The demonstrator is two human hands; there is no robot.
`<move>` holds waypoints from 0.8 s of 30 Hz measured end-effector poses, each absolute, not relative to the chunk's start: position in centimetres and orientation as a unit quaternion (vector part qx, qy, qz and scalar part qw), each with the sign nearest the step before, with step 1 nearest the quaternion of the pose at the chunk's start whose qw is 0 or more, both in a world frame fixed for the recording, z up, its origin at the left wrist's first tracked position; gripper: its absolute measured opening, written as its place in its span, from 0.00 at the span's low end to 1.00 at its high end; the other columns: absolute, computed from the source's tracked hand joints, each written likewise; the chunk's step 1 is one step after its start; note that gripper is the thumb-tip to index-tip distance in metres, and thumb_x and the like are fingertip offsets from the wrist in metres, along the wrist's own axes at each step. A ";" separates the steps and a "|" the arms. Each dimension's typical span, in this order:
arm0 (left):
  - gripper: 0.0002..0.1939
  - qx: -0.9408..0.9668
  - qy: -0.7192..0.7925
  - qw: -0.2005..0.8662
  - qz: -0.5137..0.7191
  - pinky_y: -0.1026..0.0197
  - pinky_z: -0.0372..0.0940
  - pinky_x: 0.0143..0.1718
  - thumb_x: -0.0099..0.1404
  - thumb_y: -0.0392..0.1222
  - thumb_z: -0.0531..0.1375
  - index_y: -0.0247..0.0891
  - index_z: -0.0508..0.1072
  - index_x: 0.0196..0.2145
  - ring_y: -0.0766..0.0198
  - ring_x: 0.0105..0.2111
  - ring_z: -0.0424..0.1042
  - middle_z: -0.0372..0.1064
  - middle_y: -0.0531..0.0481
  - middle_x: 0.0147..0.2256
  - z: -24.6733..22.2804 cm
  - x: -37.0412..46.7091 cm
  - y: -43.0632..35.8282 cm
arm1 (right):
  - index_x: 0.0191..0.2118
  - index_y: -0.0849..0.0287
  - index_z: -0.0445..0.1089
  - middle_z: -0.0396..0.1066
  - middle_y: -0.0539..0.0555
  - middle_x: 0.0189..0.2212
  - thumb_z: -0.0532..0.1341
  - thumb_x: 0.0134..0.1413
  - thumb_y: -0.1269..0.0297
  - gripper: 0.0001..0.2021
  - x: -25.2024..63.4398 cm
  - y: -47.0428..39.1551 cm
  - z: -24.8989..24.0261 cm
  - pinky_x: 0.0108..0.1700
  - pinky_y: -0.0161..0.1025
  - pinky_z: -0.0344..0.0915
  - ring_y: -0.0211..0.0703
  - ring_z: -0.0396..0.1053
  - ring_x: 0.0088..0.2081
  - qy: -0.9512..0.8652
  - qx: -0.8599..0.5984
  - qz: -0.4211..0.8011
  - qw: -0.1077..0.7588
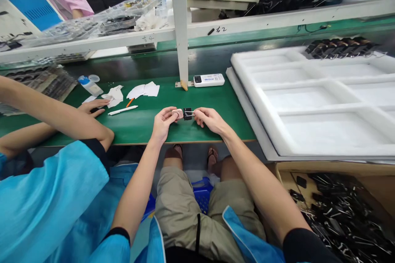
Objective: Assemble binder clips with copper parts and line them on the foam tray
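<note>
Pink piece [177, 114] and black clip [187, 114] between fingers [200, 114]

The bench top [148, 125] looked smooth, with a faint sheen. White foam tray [321, 131] walls appeared matt and soft-edged, the binder clips [348, 213] black with shiny metal handles, and the box [285, 166] brown cardboard.
</note>
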State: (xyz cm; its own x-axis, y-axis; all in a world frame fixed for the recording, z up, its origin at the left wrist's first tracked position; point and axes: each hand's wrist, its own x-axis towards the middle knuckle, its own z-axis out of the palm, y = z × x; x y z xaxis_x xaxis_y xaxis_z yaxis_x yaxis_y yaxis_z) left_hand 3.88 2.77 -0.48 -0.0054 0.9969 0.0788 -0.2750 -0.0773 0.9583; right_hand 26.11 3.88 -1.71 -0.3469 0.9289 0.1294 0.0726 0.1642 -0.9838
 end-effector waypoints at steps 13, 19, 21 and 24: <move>0.26 0.475 0.444 0.523 0.551 0.61 0.71 0.32 0.46 0.48 0.78 0.33 0.81 0.39 0.60 0.30 0.78 0.82 0.42 0.36 -0.2 4.0 2.4 | 0.36 0.62 0.74 0.70 0.52 0.23 0.61 0.64 0.41 0.24 26.0 3.7 -1.6 0.27 0.34 0.65 0.39 0.67 0.23 -0.652 -0.407 0.494 0.406; 0.26 0.465 0.443 0.518 0.565 0.62 0.70 0.32 0.45 0.47 0.78 0.33 0.80 0.40 0.61 0.30 0.78 0.81 0.42 0.35 0.3 4.1 2.6 | 0.39 0.63 0.76 0.69 0.50 0.23 0.62 0.61 0.40 0.26 25.2 4.1 -1.2 0.26 0.34 0.63 0.38 0.65 0.22 -0.635 -0.423 0.497 0.413; 0.27 0.458 0.439 0.514 0.577 0.63 0.69 0.32 0.45 0.47 0.78 0.34 0.79 0.41 0.63 0.29 0.77 0.80 0.44 0.35 0.7 4.0 2.5 | 0.41 0.64 0.77 0.71 0.51 0.26 0.62 0.62 0.41 0.26 24.6 3.0 -0.9 0.27 0.34 0.62 0.38 0.67 0.25 -0.630 -0.438 0.485 0.419; 0.26 0.431 0.433 0.496 0.617 0.67 0.66 0.30 0.46 0.45 0.77 0.37 0.78 0.42 0.67 0.29 0.74 0.79 0.48 0.36 1.2 4.1 2.6 | 0.50 0.63 0.77 0.77 0.54 0.36 0.63 0.64 0.44 0.25 24.9 -0.7 0.0 0.34 0.34 0.65 0.41 0.72 0.33 -0.633 -0.436 0.489 0.413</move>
